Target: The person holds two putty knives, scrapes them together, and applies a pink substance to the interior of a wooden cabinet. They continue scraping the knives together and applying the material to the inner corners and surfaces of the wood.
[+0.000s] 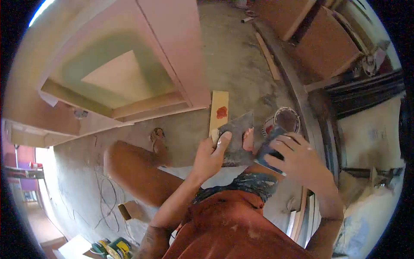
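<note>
My left hand (pixel 208 159) grips a wide putty knife (pixel 235 140), its thumb pressed near the light handle. A lump of pink putty (pixel 248 140) sits along the right side of that blade. In my right hand (pixel 302 159) is a dark flat scraper (pixel 264 151), its edge close beside the putty. Beyond the left hand lies a pale wooden strip (pixel 220 98) with a red paste blob (pixel 221 112) on it. A round tub (pixel 297 122) with a smeared rim stands just past the right hand.
A pink-painted cabinet (pixel 183 47) with an open recessed panel stands at the left. Loose cable (pixel 105 200) and a small cardboard box (pixel 130 210) lie on the floor. Yellow-green cans (pixel 117 249) are at lower left. Dark rails (pixel 362 97) and brown panels (pixel 327 47) line the right.
</note>
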